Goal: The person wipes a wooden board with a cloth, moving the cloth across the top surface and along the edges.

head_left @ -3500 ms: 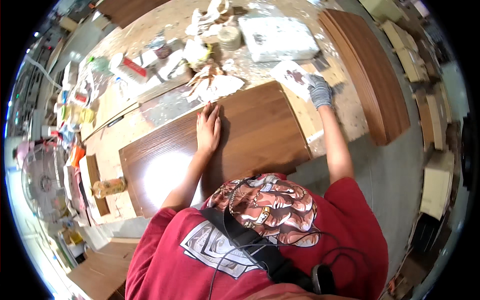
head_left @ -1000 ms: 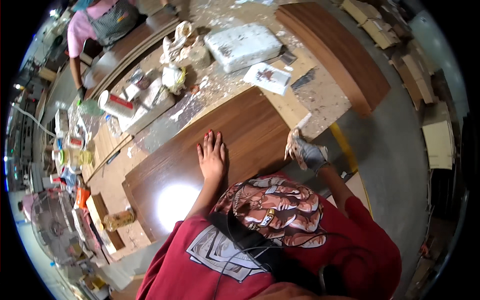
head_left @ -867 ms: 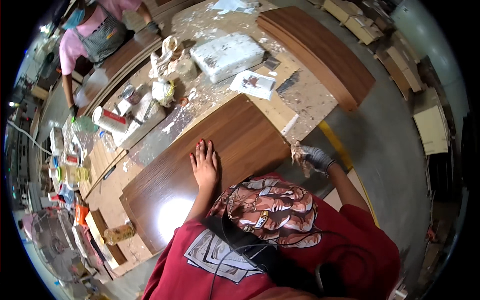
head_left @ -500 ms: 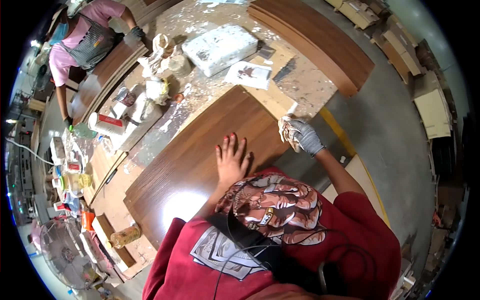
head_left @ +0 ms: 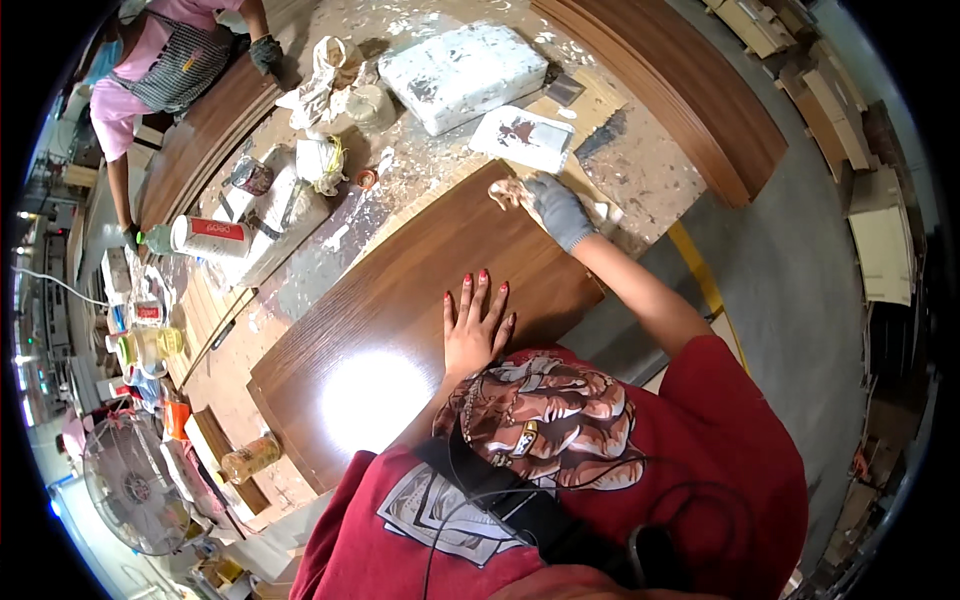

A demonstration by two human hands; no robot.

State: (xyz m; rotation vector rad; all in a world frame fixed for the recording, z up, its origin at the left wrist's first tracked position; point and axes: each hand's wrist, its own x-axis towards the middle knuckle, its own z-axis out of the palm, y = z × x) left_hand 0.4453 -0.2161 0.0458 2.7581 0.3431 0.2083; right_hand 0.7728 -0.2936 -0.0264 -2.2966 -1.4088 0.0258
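A brown wood-grain board [head_left: 400,290] lies flat across the workbench, a bright reflection on its near left part. Bare and with fingers spread, my left hand [head_left: 478,322] rests on the board's middle near its front edge. My right hand [head_left: 560,210], in a grey glove, is closed on a stained, crumpled rag [head_left: 508,194] at the board's far right corner. Part of the rag is covered by the gloved fingers. Just beyond that corner lies a white sheet with a dark brown smear [head_left: 522,138].
Behind the board sit a paint-spotted white block [head_left: 462,75], a tin [head_left: 370,105] and a red-and-white container [head_left: 210,237]. Stacked brown boards [head_left: 680,90] stand far right. A fan [head_left: 135,480] is at left. A co-worker in pink [head_left: 120,115] handles boards at far left.
My right hand with the rag has moved from the board's right edge, leftward and away from me, to its far corner. My left hand stays on the board.
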